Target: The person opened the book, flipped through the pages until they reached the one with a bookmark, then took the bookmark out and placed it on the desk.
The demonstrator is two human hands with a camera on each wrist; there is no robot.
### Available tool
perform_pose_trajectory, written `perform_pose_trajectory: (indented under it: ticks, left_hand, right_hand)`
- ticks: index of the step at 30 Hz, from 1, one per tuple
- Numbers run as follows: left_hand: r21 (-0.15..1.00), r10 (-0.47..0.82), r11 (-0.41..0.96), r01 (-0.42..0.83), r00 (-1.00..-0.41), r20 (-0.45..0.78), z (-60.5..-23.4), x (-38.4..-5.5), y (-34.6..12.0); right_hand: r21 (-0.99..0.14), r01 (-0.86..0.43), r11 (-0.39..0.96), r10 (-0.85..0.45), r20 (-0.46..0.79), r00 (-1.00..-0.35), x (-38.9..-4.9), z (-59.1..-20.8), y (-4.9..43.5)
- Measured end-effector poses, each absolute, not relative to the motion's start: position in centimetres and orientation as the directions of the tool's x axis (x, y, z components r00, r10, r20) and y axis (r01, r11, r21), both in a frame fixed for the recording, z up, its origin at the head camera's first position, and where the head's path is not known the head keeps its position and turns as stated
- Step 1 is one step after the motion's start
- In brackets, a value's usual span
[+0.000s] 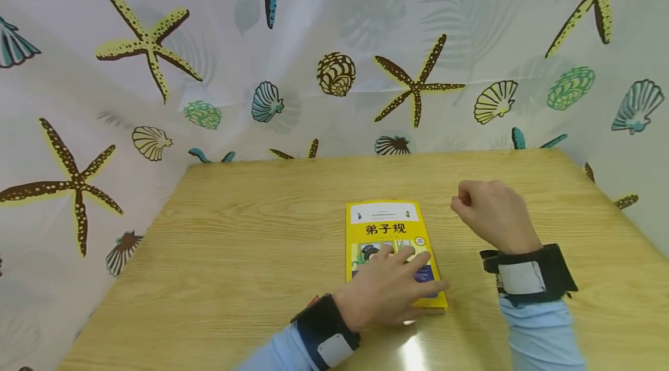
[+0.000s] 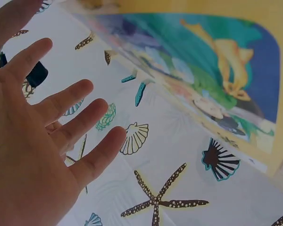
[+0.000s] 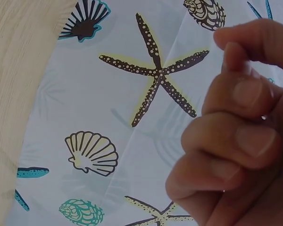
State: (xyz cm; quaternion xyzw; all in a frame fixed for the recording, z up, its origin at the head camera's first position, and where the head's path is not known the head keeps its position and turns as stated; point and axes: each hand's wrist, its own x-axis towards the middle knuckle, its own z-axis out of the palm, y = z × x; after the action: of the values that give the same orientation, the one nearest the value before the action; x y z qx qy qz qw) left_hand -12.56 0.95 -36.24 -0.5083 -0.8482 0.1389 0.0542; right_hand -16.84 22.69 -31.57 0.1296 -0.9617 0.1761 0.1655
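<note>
A yellow book (image 1: 385, 215) with Chinese characters and a white band across its top lies face up on the wooden table. Over the lower half of its cover, my left hand (image 1: 388, 291) is spread with the fingers apart, hiding part of the cover picture. In the left wrist view the fingers of that hand (image 2: 52, 122) are extended, and the book's illustrated cover (image 2: 254, 61) fills the upper right. To the right of the book, my right hand (image 1: 493, 214) is raised in a fist. Its curled fingers (image 3: 236, 136) show nothing held in the right wrist view.
The wooden table (image 1: 251, 231) extends around the book on all sides. A white cloth (image 1: 303, 40) printed with starfish and shells hangs behind the table and along its sides. Each wrist wears a black strap (image 1: 549, 272) over a light blue sleeve.
</note>
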Motion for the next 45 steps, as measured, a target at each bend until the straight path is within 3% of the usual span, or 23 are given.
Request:
perform_pose_trajectory:
  ticks: [4,11,20,27,33,36,39,42,45]
  left_hand:
    - [-0.300,0.893,0.413,0.860,-0.447,-0.051,-37.3,-12.5,1.4]
    - [-0.295,0.890,0.433,0.852,-0.456,-0.011,-37.6,-12.7,1.9]
    - [-0.333,0.905,0.416,0.846,-0.422,0.056,-37.6,-12.6,2.6]
    - [-0.264,0.897,0.434,0.861,-0.388,0.210,-35.6,-12.2,0.2]
    - [-0.202,0.800,0.518,0.831,-0.387,0.459,-33.0,-12.1,-4.8]
    - [-0.175,0.724,0.601,0.780,-0.439,0.533,-31.9,-12.1,-7.1]
    - [-0.126,0.638,0.710,0.693,-0.558,0.531,-31.2,-11.9,-9.0]
    - [-0.114,0.552,0.816,0.566,-0.707,0.443,-31.2,-12.0,-10.6]
    - [-0.113,0.457,0.889,0.443,-0.853,0.253,-31.7,-12.1,-11.7]
  right_hand:
    - [-0.290,-0.316,0.904,-0.205,0.354,-0.912,-17.1,-31.5,22.4]
    - [-0.274,-0.360,0.892,-0.299,0.240,-0.923,-18.4,-32.1,21.2]
    - [-0.298,-0.401,0.867,-0.375,0.140,-0.916,-18.7,-34.2,20.9]
    - [-0.359,-0.356,0.863,-0.334,0.126,-0.934,-18.6,-35.2,22.3]
    - [-0.375,-0.355,0.856,-0.327,0.139,-0.935,-18.7,-35.3,22.8]
    - [-0.376,-0.346,0.860,-0.324,0.122,-0.938,-18.8,-35.3,22.6]
    - [-0.380,-0.338,0.861,-0.322,0.106,-0.941,-18.8,-35.3,22.2]
    - [-0.382,-0.332,0.862,-0.320,0.096,-0.942,-18.8,-35.4,22.1]
    - [-0.370,-0.340,0.865,-0.331,0.090,-0.939,-18.8,-35.6,22.3]
